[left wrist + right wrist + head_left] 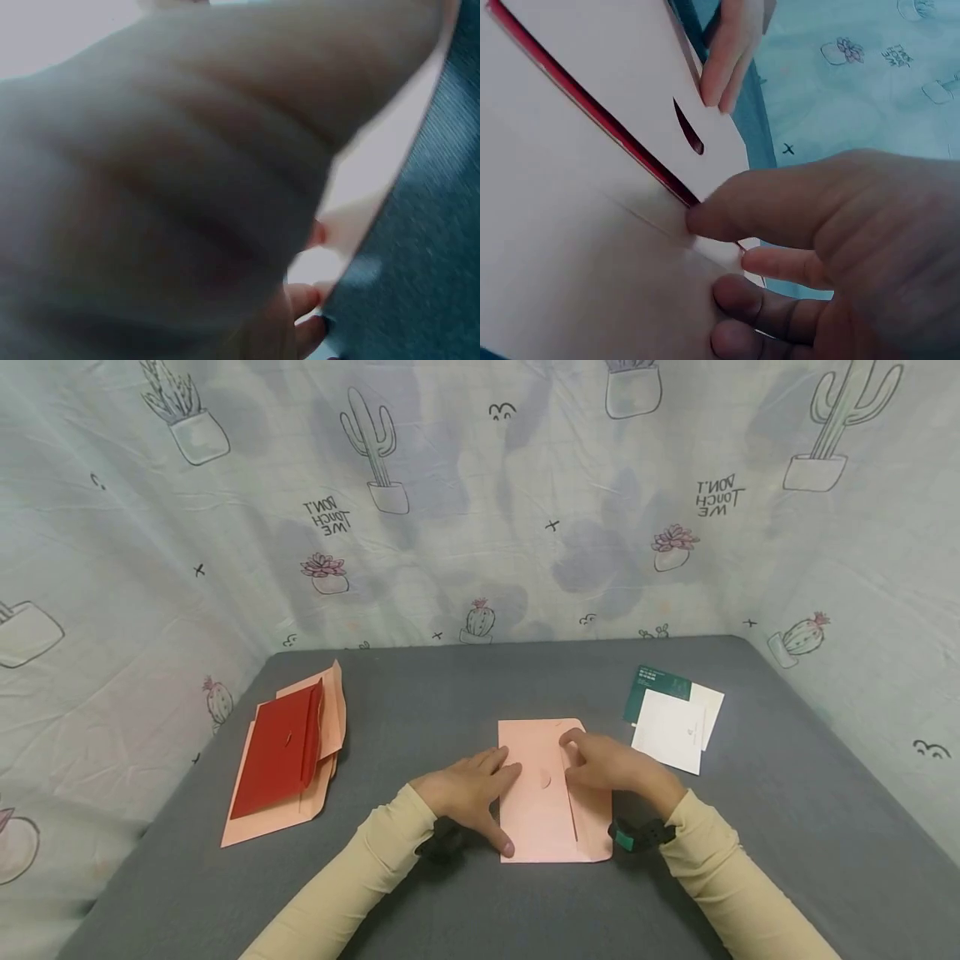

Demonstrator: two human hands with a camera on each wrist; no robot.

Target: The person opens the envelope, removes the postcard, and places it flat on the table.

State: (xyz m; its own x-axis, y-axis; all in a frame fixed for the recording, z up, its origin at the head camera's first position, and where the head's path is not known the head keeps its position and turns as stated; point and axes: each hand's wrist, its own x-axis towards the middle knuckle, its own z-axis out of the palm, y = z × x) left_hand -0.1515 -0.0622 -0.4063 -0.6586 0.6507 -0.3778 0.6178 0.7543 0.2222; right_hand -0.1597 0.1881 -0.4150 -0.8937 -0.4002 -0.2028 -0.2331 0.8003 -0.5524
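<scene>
A pale pink envelope lies on the table in front of me in the head view. My left hand rests on its left edge, fingers and thumb spread. At the right part of the envelope, my right hand has its fingers bent at the long flap edge. In the right wrist view the thumb and fingertips grip the paper by that edge. A red strip shows in the gap there, and dark red shows through the curved slit. The left palm fills most of the left wrist view.
On the left, a red envelope lies on top of pink envelopes. White cards and a dark green card overlap at the back right. A printed cloth hangs round the grey table.
</scene>
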